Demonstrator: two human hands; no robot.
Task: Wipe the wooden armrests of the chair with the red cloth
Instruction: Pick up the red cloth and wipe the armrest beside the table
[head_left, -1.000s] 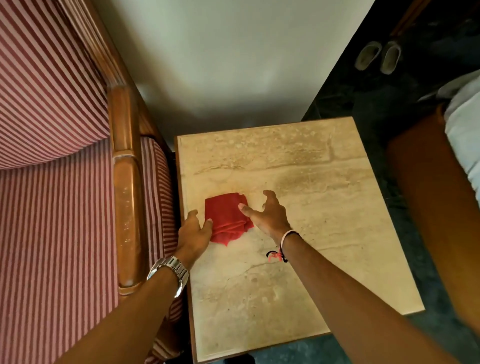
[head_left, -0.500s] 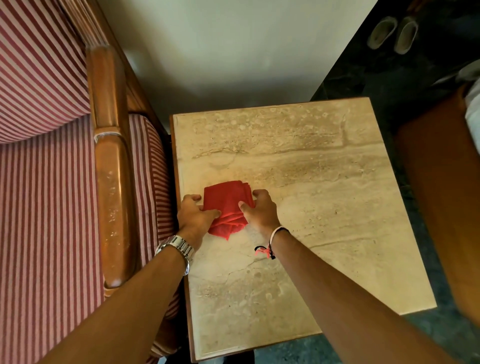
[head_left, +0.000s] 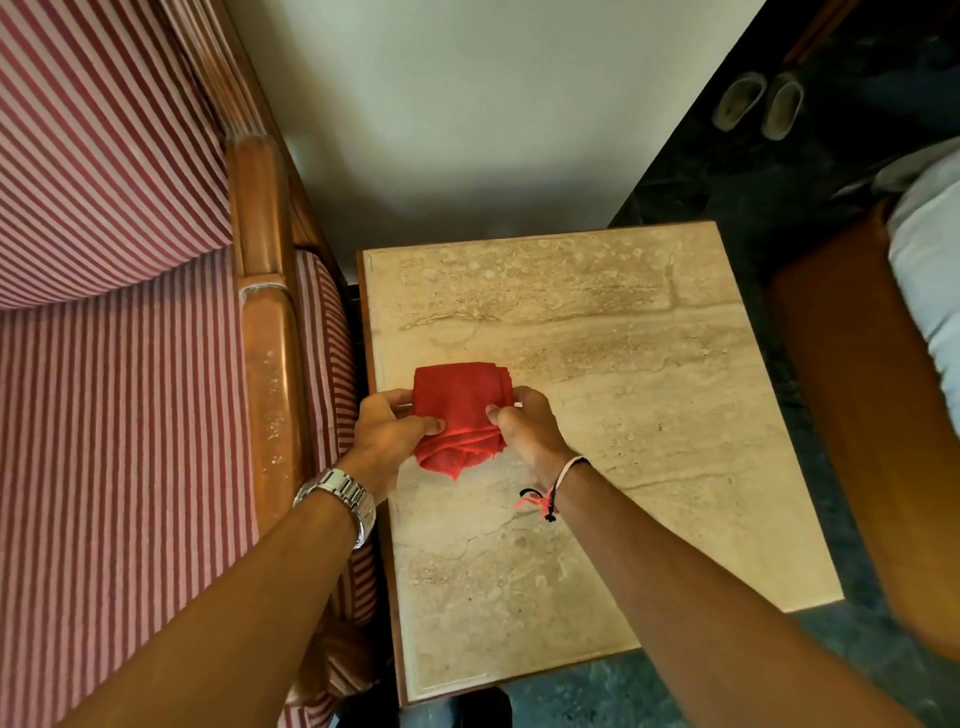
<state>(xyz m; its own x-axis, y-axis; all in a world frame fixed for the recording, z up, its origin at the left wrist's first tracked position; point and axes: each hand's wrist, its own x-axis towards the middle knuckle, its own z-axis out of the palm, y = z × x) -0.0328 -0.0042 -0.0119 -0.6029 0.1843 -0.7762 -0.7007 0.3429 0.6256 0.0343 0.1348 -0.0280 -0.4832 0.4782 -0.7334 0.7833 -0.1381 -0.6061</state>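
Note:
A folded red cloth is over the left part of a beige stone-topped side table. My left hand grips its left edge and my right hand grips its right edge, thumbs on top. To the left stands the chair with red-and-white striped upholstery; its polished wooden armrest runs from front to back just left of my left wrist. The chair's other armrest is out of view.
A pale wall rises behind the table. Dark floor lies to the right, with a pair of slippers at the top right. An orange-brown piece of furniture with a white cushion stands right of the table.
Both hands have closed on the cloth's two edges; a second ago they lay open beside it. The cloth's lower corner now hangs loose, as if raised slightly off the table.

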